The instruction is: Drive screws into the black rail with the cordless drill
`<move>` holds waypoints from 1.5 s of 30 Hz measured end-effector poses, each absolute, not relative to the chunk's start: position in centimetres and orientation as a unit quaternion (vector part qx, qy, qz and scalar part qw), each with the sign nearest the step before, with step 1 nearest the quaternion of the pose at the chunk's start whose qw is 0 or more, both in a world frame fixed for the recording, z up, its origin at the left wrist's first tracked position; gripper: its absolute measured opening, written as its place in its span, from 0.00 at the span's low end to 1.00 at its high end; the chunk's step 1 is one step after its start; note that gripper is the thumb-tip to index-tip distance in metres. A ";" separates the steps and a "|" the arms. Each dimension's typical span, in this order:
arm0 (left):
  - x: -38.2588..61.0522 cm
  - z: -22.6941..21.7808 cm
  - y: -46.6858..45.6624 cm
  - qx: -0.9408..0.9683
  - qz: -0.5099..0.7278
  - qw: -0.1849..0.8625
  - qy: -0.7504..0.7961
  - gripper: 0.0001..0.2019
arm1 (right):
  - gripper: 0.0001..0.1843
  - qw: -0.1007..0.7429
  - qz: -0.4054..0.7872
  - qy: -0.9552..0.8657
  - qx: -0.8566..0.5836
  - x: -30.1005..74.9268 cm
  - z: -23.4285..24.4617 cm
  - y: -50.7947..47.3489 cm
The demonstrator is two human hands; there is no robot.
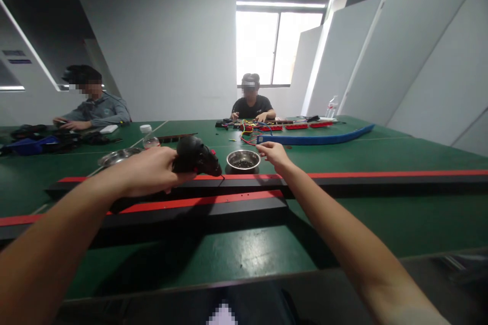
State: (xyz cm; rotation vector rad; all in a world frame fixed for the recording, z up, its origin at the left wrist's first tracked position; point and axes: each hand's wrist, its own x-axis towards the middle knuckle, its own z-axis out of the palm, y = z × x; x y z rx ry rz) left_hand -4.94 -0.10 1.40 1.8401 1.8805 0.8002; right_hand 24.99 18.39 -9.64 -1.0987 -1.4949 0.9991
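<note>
My left hand [152,170] is wrapped round a black cordless drill [196,156], its bit pointing down at the far red-topped black bar [328,179]. A second, nearer red-topped bar [213,203] has small holes near its right end. My right hand [275,155] is above the table, just right of a steel bowl [244,153] with small dark pieces in it, probably screws. Its thumb and forefinger are pinched together; anything between them is too small to make out.
Across the green table [412,150] lie a long blue strip [320,139] and coloured wires [246,129]. Another steel bowl [118,156] and a bottle [149,137] stand at left. Two people [255,106] work at the far side; dark gear lies at far left.
</note>
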 end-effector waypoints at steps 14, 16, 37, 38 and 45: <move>-6.1 -10.6 0.0 0.351 0.583 0.519 0.517 0.15 | 0.07 0.312 0.239 -0.773 -0.499 19.5 -11.0 18.4; -6.2 -11.4 0.1 0.336 0.614 0.515 0.495 0.13 | 0.13 0.249 0.161 -0.868 -0.399 19.2 -11.5 16.5; -5.5 -12.5 -0.8 0.387 0.596 0.436 0.552 0.20 | 0.31 0.097 0.311 -0.899 -0.292 21.5 -12.2 15.9; -5.5 -12.6 -0.8 0.388 0.593 0.441 0.551 0.20 | 0.31 0.093 0.320 -0.897 -0.291 22.1 -12.1 15.8; -6.0 -12.6 -1.0 0.424 0.550 0.436 0.573 0.19 | 0.34 0.094 0.361 -0.873 -0.315 25.8 -11.2 15.5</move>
